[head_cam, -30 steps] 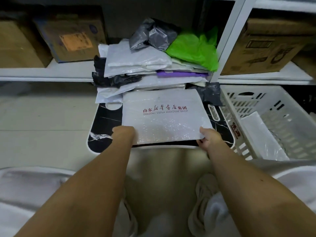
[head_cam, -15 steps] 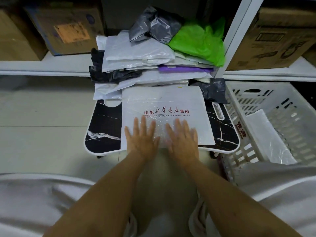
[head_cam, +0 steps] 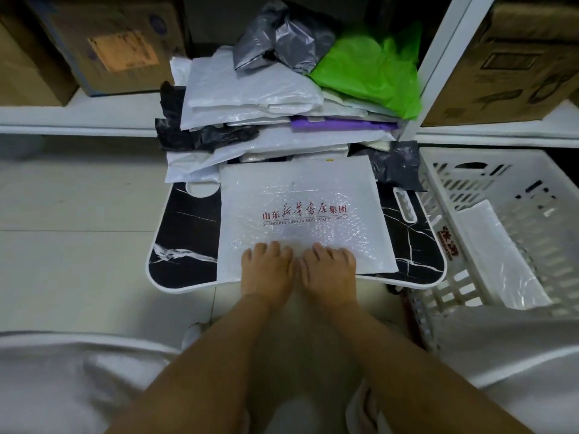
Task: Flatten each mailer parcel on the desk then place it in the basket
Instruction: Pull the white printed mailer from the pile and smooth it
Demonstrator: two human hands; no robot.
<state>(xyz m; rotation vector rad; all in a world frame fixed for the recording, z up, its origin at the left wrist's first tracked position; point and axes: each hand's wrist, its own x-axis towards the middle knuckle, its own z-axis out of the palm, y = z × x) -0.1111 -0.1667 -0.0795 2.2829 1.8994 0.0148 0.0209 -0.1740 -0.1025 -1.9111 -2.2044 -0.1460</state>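
Mailer parcel (head_cam: 300, 214), the white bubble one with red lettering, lies flat on the black marbled desk (head_cam: 185, 242) under both my palms. My left hand (head_cam: 266, 270) and right hand (head_cam: 329, 272) sit side by side at its 6 o'clock edge, fingers curled in, gripping nothing, only pressing down. Half a second ago my fingers were spread and reached further up toward the lettering; a second ago I was holding the parcel by its two near corners. So I have set it down and swept my palms back toward me, which I judge to be the end of a flattening stroke. It looks smooth now, and the next move would be to lift it into the white basket (head_cam: 470, 170) at 3 o'clock, where one flattened mailer (head_cam: 501, 255) already lies. At 12 o'clock the pile of mailers (head_cam: 257, 98) waits.
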